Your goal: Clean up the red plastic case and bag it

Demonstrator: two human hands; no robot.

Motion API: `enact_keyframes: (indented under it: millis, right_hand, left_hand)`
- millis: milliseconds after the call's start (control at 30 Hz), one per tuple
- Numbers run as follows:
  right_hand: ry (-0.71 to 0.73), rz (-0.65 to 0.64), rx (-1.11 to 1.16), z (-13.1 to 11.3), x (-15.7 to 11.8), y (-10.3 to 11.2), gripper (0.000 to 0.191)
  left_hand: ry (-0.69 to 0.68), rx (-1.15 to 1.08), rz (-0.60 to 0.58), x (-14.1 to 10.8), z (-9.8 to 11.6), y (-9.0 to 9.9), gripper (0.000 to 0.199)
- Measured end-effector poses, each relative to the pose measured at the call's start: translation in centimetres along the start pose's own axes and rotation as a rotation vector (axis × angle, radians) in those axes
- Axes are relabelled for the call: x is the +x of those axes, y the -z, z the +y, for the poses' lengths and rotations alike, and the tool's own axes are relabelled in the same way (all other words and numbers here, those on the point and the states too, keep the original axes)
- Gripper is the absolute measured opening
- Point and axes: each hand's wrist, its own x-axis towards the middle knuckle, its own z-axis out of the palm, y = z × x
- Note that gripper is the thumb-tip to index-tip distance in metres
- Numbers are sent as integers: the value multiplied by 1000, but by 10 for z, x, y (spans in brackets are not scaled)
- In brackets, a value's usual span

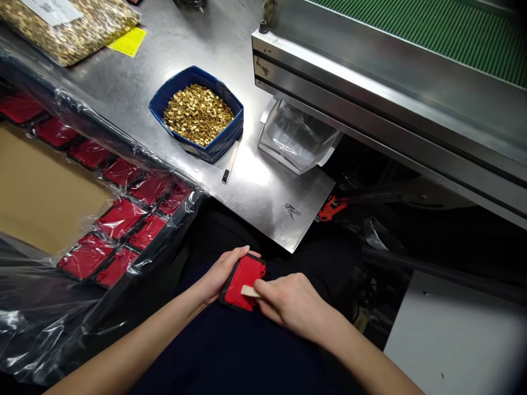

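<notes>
Low over my lap, my left hand (224, 272) is wrapped round a flat red panel with a black edge (244, 274), gripping it by its left side. Dark markings show at the panel's upper right corner. Between thumb and fingers, my right hand (288, 302) pinches a flat pale strip (250, 291); its free end lies over the red face. Whether the strip presses on the panel or hovers just above it, I cannot tell.
A blue bin (158, 112) of small gold-coloured metal parts and a thin brush-like tool (230, 163) sit on the metal table (263, 219). A clear-lined tray (296, 137) is under the green conveyor (432, 33). Plastic-wrapped red panels (121, 218) fill a crate at left.
</notes>
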Motion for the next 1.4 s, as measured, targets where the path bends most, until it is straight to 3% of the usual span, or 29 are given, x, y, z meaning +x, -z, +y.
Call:
enact_keyframes:
  millis: [233,367,500,633,833,967,1100,1200,1300,1400]
  right_hand:
    - [-20,-6,-7,-2,2,1,16]
    - [-3,4,-24,1,2,3,24]
    - [-52,12,-38,4,0,3,14]
    - [-23,14,-40,3,4,4,25]
    - [-19,-15,-100,-10,2,9,22]
    - [-176,122,-145,-13,23,26,23]
    - [-379,330,49,11,70,51,30]
    - [-483,431,81,42,83,65,47]
    - [-675,550,-42,85,59,63,44]
    - [-861,432,-328,137,22,44,47]
  left_hand:
    - [-2,-1,7,-2,-1,2,50]
    - [-17,-6,16,-3,-1,2,47]
    - [37,-70,1,-3,0,3,48]
    - [61,-85,16,-4,0,3,46]
    - [3,-88,39,-5,2,4,42]
    - [14,-178,33,-6,7,6,45]
    - [53,-306,-18,-13,14,13,57]
    - [79,-378,-55,-18,17,22,63]
    - [34,-451,-130,-18,14,30,64]
    - [-4,-493,-211,-15,9,34,63]
